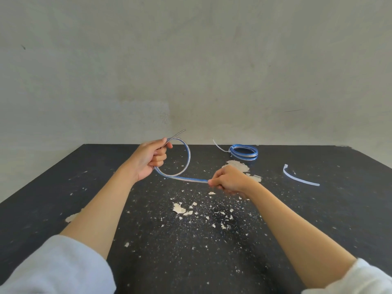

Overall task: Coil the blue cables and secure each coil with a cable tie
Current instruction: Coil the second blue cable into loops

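The loose blue cable makes one loop above the table, its bare end sticking up. The left hand is closed round the loop's crossing; the right hand pinches the tail. Feed each turn the same size (avoid twisting). Far right lie a tied coil and spare cable tie.

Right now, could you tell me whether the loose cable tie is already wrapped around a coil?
No, the loose cable tie lies by itself on the table, right of the tied coil.
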The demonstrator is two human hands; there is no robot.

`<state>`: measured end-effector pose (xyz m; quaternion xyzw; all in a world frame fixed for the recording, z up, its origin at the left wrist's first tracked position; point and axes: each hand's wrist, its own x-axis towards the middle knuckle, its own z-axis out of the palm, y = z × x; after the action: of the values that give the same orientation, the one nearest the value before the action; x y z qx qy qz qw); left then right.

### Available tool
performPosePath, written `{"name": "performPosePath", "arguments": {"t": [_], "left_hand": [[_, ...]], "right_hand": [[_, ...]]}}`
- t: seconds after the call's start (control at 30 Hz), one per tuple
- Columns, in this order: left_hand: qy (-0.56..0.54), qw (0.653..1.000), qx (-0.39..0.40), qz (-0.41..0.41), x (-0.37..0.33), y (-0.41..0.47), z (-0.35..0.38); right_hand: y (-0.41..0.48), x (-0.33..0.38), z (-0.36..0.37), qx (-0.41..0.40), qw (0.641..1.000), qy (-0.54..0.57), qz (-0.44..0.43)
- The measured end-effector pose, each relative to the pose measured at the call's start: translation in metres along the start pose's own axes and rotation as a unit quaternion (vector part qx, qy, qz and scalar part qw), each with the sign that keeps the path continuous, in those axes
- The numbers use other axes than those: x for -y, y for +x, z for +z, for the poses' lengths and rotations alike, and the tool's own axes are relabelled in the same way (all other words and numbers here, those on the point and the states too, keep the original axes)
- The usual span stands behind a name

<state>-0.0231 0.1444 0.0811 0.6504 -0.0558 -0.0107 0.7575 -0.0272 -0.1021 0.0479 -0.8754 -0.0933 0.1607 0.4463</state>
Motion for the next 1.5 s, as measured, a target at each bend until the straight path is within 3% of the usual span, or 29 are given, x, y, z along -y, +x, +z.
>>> {"name": "performPosePath", "arguments": {"t": [0.13, 0.3, 0.4, 0.5, 0.57, 0.63, 0.77, 0.9, 1.0, 1.13, 1.3, 1.5], "left_hand": [[0.049, 0.999, 0.009, 0.012, -0.002, -0.004, 0.012], [0.132, 0.986, -0.050, 0.088, 0.002, -0.007, 0.017], [0.173, 0.975, -0.078, 0.115, 0.009, -0.007, 0.017], [0.192, 0.969, -0.086, 0.127, 0.019, -0.009, 0.023], [0.194, 0.968, -0.081, 0.135, 0.025, -0.010, 0.031], [0.199, 0.967, -0.075, 0.139, 0.030, -0.009, 0.041], [0.189, 0.970, -0.082, 0.132, 0.040, -0.007, 0.054], [0.157, 0.974, -0.117, 0.115, 0.049, -0.005, 0.053], [0.093, 0.980, -0.149, 0.097, 0.051, -0.002, 0.052], [-0.034, 0.976, -0.198, 0.083, 0.045, 0.003, 0.053], [0.012, 0.976, -0.196, 0.093, 0.045, 0.006, 0.048], [-0.018, 0.983, -0.165, 0.074, 0.055, 0.006, 0.052]], "right_hand": [[0.009, 0.013, 0.001, -0.085, 0.991, 0.087, 0.052], [0.010, 0.026, -0.004, -0.067, 0.949, 0.295, 0.084], [0.006, 0.034, -0.010, -0.063, 0.904, 0.416, 0.071], [0.004, 0.041, -0.011, -0.056, 0.835, 0.547, 0.009], [0.002, 0.045, -0.008, -0.034, 0.817, 0.575, -0.037], [0.002, 0.047, -0.004, -0.034, 0.830, 0.552, -0.071], [0.007, 0.042, -0.003, -0.120, 0.882, 0.448, -0.079], [0.006, 0.035, -0.012, -0.148, 0.870, 0.468, -0.042], [0.001, 0.033, -0.015, -0.106, 0.854, 0.506, -0.061], [-0.005, 0.029, -0.013, -0.023, 0.871, 0.482, -0.088], [-0.003, 0.025, -0.017, -0.047, 0.878, 0.462, -0.113], [-0.001, 0.027, -0.017, -0.008, 0.908, 0.403, -0.117]]}}
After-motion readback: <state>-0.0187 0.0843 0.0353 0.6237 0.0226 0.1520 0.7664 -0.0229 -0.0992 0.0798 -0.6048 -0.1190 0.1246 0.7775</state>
